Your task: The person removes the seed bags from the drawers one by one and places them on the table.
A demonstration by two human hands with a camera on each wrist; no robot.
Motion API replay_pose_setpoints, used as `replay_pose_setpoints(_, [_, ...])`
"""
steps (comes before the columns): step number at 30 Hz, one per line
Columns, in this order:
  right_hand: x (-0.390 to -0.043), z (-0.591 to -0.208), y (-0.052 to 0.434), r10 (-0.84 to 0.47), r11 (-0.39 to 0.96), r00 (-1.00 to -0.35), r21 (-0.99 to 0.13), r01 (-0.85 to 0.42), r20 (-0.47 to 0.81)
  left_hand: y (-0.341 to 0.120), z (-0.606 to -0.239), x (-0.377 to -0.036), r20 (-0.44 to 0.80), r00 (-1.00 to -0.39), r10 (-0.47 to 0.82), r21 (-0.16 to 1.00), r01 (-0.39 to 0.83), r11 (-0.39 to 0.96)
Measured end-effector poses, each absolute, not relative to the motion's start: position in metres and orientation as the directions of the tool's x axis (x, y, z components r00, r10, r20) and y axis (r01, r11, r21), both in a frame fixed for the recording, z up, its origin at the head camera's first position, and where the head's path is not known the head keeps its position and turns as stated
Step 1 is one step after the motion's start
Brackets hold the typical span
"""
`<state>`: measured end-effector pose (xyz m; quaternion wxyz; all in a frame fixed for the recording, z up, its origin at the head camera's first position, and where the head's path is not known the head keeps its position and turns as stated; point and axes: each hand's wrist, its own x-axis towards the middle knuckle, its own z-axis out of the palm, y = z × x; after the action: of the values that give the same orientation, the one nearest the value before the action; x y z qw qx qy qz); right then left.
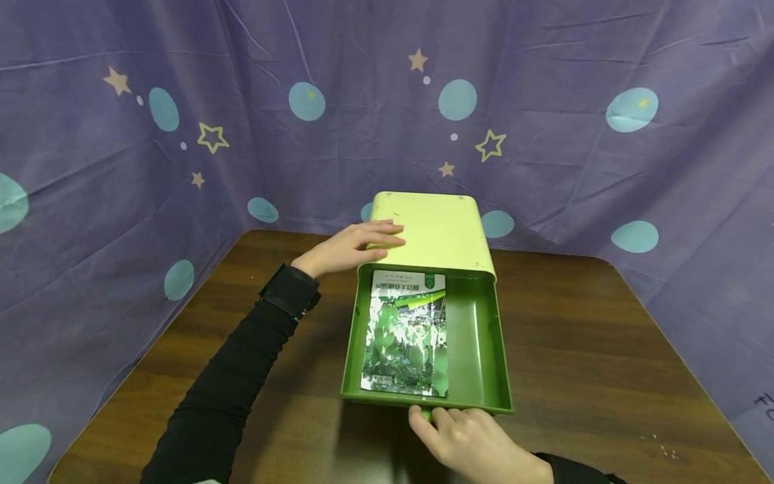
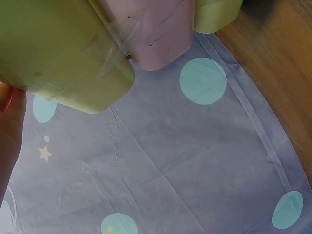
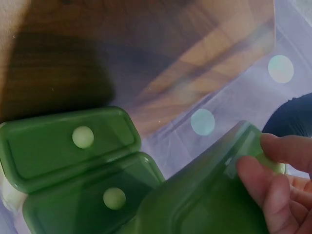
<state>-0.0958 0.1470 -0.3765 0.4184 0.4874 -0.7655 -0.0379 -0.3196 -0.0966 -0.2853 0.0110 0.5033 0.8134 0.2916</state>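
Note:
A small drawer cabinet (image 1: 432,228) with a pale yellow-green top stands on the table. Its green top drawer (image 1: 474,336) is pulled out toward me. Inside the drawer, on its left side, lies a shiny green and silver packet (image 1: 408,336) with printed lettering. My left hand (image 1: 357,245) rests on the left of the cabinet's top, fingers fairly straight; only its edge (image 2: 9,126) shows in the left wrist view. At the drawer's front, my right hand (image 1: 468,440) pinches the knob, which the fingers (image 3: 280,195) mostly cover in the right wrist view.
Below the pulled drawer, two more green drawers sit closed, with round pale knobs (image 3: 83,137). The cabinet's side has a pink tier (image 2: 158,36). A purple patterned cloth (image 1: 363,148) hangs behind the brown wooden table (image 1: 580,376). White specks (image 1: 665,452) dot the table's right.

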Motion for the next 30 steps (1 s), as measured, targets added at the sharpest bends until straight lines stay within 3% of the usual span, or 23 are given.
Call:
replay_pose_setpoints(20, [-0.099, -0.369, 0.146, -0.756, 0.546, -0.223, 0.404, -0.734, 0.616, -0.097, -0.286, -0.321, 0.266, -0.505, 0.821, 0.507, 0.798, 0.326])
replay_pose_setpoints(26, [-0.097, -0.348, 0.144, -0.678, 0.516, -0.189, 0.277, -0.811, 0.710, -0.096, -0.286, -0.320, 0.257, -0.506, 0.823, 0.504, 0.797, 0.333])
replay_pose_setpoints(30, [-0.105, -0.323, 0.149, -0.606, 0.507, -0.210, 0.170, -0.845, 0.767, -0.097, -0.285, -0.319, 0.252, -0.508, 0.823, 0.504, 0.795, 0.337])
